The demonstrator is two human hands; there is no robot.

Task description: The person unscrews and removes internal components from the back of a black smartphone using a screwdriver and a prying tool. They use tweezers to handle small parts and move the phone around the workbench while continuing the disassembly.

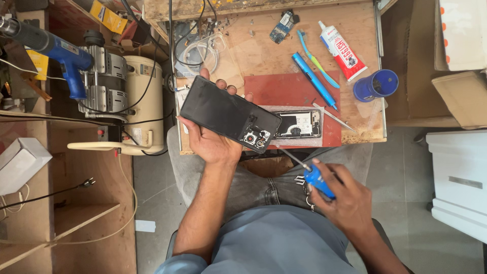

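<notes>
Head view: our left hand (210,144) grips one black phone back cover (228,114), camera cutouts toward us, tilted above the bench edge, probably for inspection. Our right hand (345,198) is wrapped round one blue screwdriver (312,175) over the lap, tip pointing up at the bench. One opened phone body (299,125) lies flat on the red mat (299,91), just right of the cover. On the wooden bench (264,45): one blue pen tool (314,80), one toothbrush (317,60), one glue tube (342,50), one blue cup (375,85), one small circuit board (282,27), one pair of tweezers (335,117).
</notes>
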